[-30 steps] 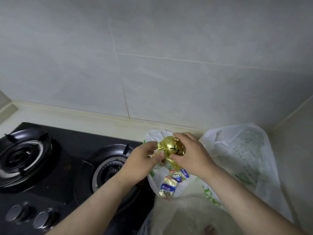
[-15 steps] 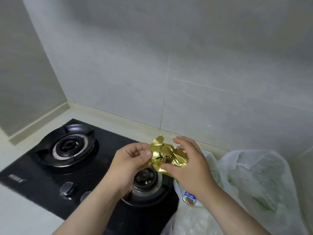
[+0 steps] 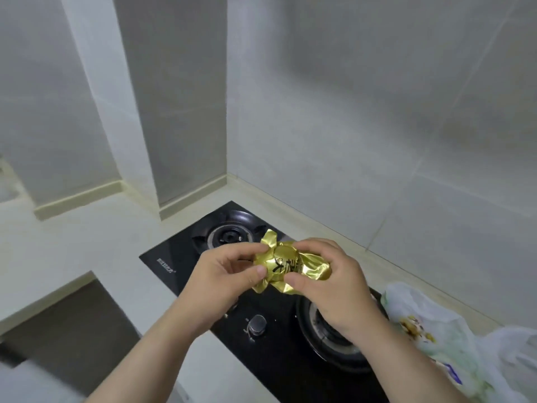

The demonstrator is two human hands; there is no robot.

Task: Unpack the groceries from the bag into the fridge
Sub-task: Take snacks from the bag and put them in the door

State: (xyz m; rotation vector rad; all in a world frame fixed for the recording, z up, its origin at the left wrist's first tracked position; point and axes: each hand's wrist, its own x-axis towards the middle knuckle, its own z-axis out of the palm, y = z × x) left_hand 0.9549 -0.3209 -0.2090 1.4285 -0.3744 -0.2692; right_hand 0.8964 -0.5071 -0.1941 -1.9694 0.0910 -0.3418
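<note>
my left hand (image 3: 223, 282) pinches the gold packet (image 3: 286, 264) at its nine o'clock edge, my right hand (image 3: 334, 282) at three o'clock; it sits between my fingertips, above the stove (image 3: 186, 254), bag (image 3: 453, 341) at four o'clock.

A black glass gas hob (image 3: 180, 257) is set into a pale countertop (image 3: 87, 245), with white lettering (image 3: 166, 260) near its front left corner. The far burner (image 3: 229, 237) sits near the wall corner; the near burner (image 3: 315, 324) lies to the right, with a round metal knob (image 3: 257, 324) just beside it. Grey wall tiles (image 3: 348, 141) rise behind, edged at the counter by a cream strip (image 3: 305, 222). A square column (image 3: 180, 97) juts out left of the hob. A dark recess (image 3: 72, 321) opens below the counter edge.
</note>
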